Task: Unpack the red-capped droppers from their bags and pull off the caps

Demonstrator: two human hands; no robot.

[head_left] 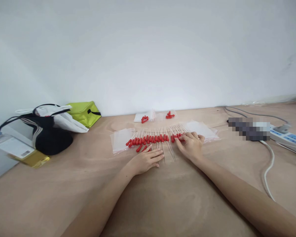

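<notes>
A row of thin clear droppers with red rubber bulbs [153, 138] lies side by side on the table, bulbs toward me. My left hand [148, 158] rests palm down just in front of the row, fingers stretched over some thin clear tubes [172, 153] and beside a few nearer red bulbs [139, 148]. At the row's right end, my right hand [191, 144] has thumb and fingers closed around the red bulb of a dropper [173, 138]; its fingertips are partly hidden. Clear zip bags [123, 141] lie under both ends of the row.
Farther back, two small bags hold loose red bulbs [144, 118]. To the left are a black cap [51, 140], a white bag [64, 119], a lime-green bag [82, 113] and a gold box [31, 157]. A power strip [287, 136] and cables [271, 164] lie right; a wall stands behind.
</notes>
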